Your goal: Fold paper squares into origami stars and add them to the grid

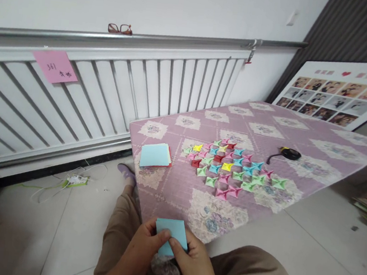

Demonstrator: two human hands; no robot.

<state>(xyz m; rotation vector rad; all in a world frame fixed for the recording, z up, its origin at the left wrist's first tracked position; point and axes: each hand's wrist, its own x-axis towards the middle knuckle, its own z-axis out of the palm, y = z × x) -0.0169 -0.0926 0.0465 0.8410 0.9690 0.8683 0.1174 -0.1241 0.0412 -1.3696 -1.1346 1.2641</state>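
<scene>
A folded square of light blue paper is held between both hands above my lap, by the near edge of the table. My left hand grips its left side, thumb pressed on the front. From the right, my right hand grips it with the thumb also on the front and fingers behind. On the table, a stack of paper sheets lies to the left, light blue on top with red and cream edges showing. Rows of small folded paper pieces in pink, green, blue, yellow and red stand at the middle.
The table wears a purple floral cloth. A black coiled item with a yellow part lies at its right. Behind are a white radiator and glasses on a pipe. A power strip with cables lies on the floor.
</scene>
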